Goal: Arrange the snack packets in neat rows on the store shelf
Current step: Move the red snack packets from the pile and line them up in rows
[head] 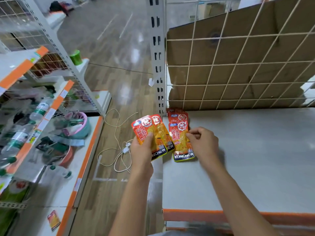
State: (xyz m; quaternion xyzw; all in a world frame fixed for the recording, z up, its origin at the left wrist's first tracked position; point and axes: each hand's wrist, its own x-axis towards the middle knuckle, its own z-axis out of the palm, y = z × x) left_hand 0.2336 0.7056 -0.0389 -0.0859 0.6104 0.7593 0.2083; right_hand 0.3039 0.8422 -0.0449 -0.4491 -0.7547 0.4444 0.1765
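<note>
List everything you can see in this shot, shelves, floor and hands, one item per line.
shelf: one, grey with orange front edge, right side
held packets: at least two, red-orange, fanned out beside the shelf's left edge
shelf packets: at least two, red-orange, overlapping at the shelf's back left corner
wire grid: one, white, behind the shelf
cardboard: one sheet, brown, behind the grid
cable: one, white, on the wooden floor
water bottles: several, clear with green caps, on the left shelving
stray packet: one, red-orange, bottom left shelf
left hand: one, grips the held packets
right hand: one, pinches the front shelf packet's edge
</note>
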